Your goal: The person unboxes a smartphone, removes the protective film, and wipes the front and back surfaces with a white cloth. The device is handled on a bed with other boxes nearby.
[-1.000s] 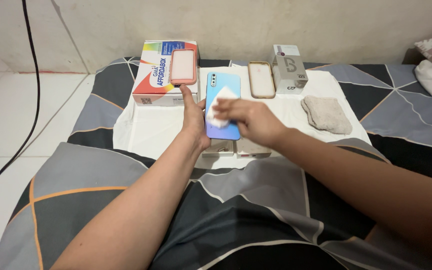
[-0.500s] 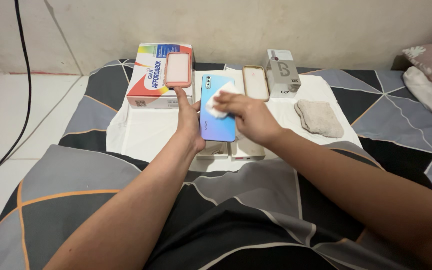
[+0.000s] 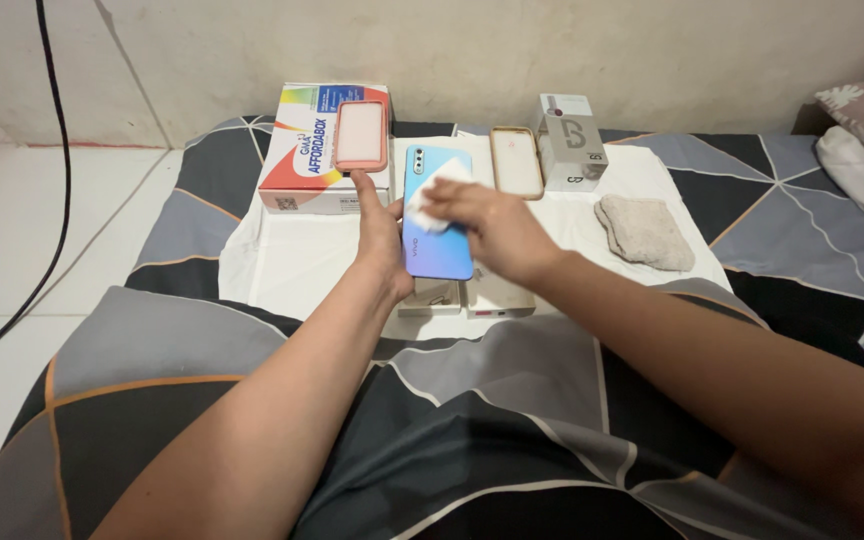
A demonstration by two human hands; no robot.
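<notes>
Nearest to the person, two bare forearms reach out over a bed covered in a dark sheet (image 3: 252, 330) with grey and orange-edged panels. Both end at a blue phone (image 3: 438, 232) lying back-up on a white cloth (image 3: 292, 262) spread over the bed. The phone's long axis runs straight away from the person, camera end at the far side and the near end resting over two small boxes (image 3: 467, 297) that peek out beneath it. The left hand (image 3: 380, 238) stands on edge along the phone's left side, fingers straight and together, touching that long edge and bracing it rather than closing round it. The right hand (image 3: 487, 225) lies over the phone's right half, fingers curled down on a small white pad (image 3: 434, 190) pressed flat against the upper part of the back. So the phone lies between the two hands, just ahead of both wrists, with the right hand on top of it and the left hand beside it. A crumpled beige rag (image 3: 645, 230) sits on the cloth, well apart to the right. Farther off, a pink case (image 3: 361, 135) rests on a colourful box (image 3: 302, 160), a clear case (image 3: 517, 160) lies just beyond the phone, and a grey carton (image 3: 570, 140) stands beside that, near the wall.
</notes>
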